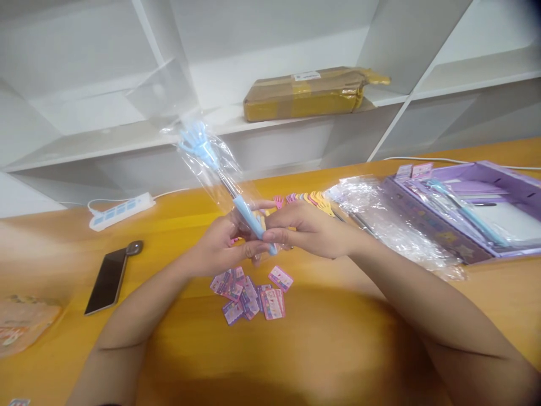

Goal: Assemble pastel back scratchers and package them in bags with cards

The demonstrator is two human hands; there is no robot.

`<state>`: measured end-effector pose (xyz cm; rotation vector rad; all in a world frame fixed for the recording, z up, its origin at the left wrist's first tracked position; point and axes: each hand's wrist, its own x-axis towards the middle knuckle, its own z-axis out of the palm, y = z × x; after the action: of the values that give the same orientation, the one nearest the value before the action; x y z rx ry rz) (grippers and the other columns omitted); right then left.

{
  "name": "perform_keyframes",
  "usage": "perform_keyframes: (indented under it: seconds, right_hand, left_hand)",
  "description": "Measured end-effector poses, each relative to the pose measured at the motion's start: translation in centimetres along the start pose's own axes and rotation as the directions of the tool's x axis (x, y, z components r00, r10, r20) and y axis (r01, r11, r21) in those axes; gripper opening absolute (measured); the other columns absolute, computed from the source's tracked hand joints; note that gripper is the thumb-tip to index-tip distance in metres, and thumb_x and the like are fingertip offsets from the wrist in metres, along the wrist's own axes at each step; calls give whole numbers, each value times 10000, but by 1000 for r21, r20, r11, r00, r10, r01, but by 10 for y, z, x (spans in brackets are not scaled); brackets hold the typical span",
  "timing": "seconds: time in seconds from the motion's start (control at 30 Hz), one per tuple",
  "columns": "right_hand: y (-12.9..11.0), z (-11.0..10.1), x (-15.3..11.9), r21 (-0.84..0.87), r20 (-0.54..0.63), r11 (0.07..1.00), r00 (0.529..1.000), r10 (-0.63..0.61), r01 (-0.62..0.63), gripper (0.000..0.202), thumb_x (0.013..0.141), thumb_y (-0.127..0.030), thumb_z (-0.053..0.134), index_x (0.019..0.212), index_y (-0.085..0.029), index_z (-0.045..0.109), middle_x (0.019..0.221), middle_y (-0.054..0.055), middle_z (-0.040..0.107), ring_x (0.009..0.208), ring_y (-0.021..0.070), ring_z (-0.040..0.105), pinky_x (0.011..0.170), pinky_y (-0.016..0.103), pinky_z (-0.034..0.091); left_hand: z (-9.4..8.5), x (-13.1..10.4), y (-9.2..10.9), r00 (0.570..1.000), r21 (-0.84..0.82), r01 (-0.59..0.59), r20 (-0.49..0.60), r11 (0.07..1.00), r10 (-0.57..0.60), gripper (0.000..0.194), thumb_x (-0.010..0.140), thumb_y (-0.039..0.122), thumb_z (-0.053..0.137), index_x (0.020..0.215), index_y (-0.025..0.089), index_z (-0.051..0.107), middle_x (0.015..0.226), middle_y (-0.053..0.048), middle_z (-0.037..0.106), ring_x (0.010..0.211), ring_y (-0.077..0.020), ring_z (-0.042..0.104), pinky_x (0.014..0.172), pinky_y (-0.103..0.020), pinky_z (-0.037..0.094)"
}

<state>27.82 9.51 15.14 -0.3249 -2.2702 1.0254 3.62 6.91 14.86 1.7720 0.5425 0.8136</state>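
Observation:
A light blue hand-shaped stick (247,217) with a metal shaft lies tilted inside a clear plastic sleeve, its fingered end up and to the left. My left hand (224,242) is closed around the sleeve near the handle. My right hand (306,230) pinches the lower end of the same packaged stick, close to my left fingertips. Below both hands, several small pink and purple cards (249,296) lie scattered on the wooden table (321,344). Behind my right hand show several colourful hand-shaped ends (319,201), partly hidden.
At right, clear plastic sleeves (393,220) lie beside a purple box (448,239) holding a blue packaged stick. A power strip (122,211), phone (107,279) and mouse (134,247) are at left. A taped carton (302,96) sits on the shelf behind.

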Motion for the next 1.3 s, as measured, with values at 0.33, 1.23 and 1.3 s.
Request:
perform_keyframes:
  seconds: [0.33,1.23,1.3]
  right_hand:
    - [-10,-13,-3,-134,50,991,999,-1,8,470,1163,-378,546,754,-149,590,635,-63,495,576,31,398,603,189,326]
    - [37,19,14,-68,319,900,845,429,-431,367,1009,-471,730,886,-125,732,693,-20,645,631,71,522,648,242,380]
    - [38,28,16,-138,396,907,818,418,-397,312,1014,-423,730,937,-123,775,787,-1,694,689,78,547,679,246,378]
  left_hand:
    - [-8,-2,1,996,-107,71,55,992,-65,485,1041,286,755,1503,264,609,956,-28,744,739,-132,735,706,-255,680]
    - [-70,31,-52,903,179,95,-429,979,-10,446,941,635,781,1063,213,705,847,-25,719,709,-147,671,626,-265,537]
    - [-75,34,-54,849,141,64,-527,988,20,413,897,596,841,1047,236,706,806,-4,700,687,-134,652,594,-240,504]
